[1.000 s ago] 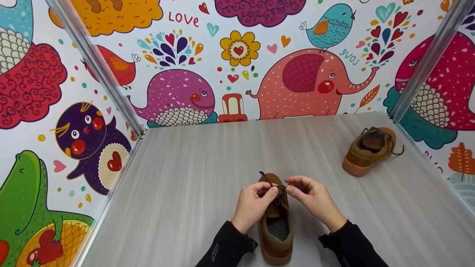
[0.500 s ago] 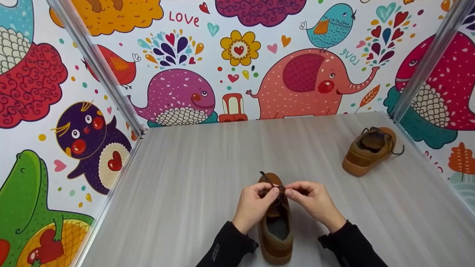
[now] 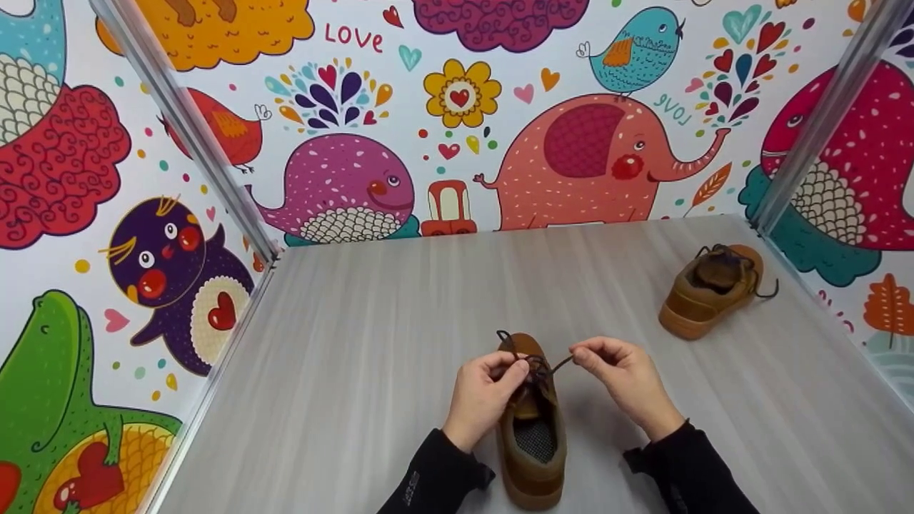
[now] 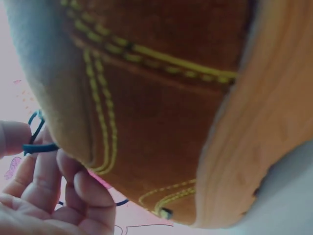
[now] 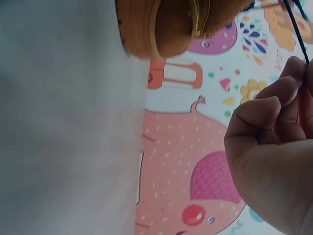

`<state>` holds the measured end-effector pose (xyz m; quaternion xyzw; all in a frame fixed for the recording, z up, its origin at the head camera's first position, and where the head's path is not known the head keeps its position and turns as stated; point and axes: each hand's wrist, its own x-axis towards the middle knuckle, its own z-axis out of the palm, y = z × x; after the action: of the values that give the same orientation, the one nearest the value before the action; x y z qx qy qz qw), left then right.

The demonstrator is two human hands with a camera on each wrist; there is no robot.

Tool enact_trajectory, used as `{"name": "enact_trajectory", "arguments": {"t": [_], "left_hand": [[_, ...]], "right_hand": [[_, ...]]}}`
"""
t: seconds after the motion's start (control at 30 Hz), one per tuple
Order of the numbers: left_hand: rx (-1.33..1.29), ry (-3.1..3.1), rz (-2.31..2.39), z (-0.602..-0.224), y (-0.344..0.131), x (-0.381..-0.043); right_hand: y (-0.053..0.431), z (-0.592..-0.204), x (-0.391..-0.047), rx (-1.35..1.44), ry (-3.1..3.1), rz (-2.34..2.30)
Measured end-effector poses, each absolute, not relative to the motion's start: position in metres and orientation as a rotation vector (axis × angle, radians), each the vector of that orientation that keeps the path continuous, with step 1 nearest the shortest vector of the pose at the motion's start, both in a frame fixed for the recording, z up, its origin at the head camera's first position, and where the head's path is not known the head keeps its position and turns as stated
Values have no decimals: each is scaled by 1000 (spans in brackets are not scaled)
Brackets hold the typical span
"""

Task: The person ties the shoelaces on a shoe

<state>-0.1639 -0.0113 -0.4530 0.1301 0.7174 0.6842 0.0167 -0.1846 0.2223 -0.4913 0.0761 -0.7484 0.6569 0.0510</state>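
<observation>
A brown leather shoe stands upright on the floor in front of me, toe pointing away. My left hand is at its left side and pinches a dark lace over the tongue. In the left wrist view that lace passes between thumb and fingers, beside the shoe's yellow-stitched side. My right hand, off to the shoe's right, pinches a lace end stretched from the lacing. From the right wrist, the lace runs taut into the fingertips. A lace loop rises over the toe.
A matching brown shoe sits at the back right, its laces loose, one end trailing right. The pale wood-look surface is bounded by printed cartoon walls with metal corner strips.
My right hand first closes in on the knot, then moves right and draws a lace end out from it. The left hand stays nearly in place; a loop now shows above the toe.
</observation>
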Motion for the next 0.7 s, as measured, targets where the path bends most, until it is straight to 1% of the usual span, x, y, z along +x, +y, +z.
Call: {"name": "enact_trajectory", "arguments": {"t": [0.2,0.33,0.53,0.7], "left_hand": [[434,2172,2182,-457,-11,-165],[408,2175,2200,-463,-10,-167],[282,2085,2270,-482,-14,-177],[135,1962,2370,-484,-25,-180]], "right_hand": [[242,-494,-193,12,-2226,2020],[252,-495,-197,-93,-2131,2065],[257,-495,-198,-135,-2019,2149],[264,-495,-198,-167,-1956,2166]]}}
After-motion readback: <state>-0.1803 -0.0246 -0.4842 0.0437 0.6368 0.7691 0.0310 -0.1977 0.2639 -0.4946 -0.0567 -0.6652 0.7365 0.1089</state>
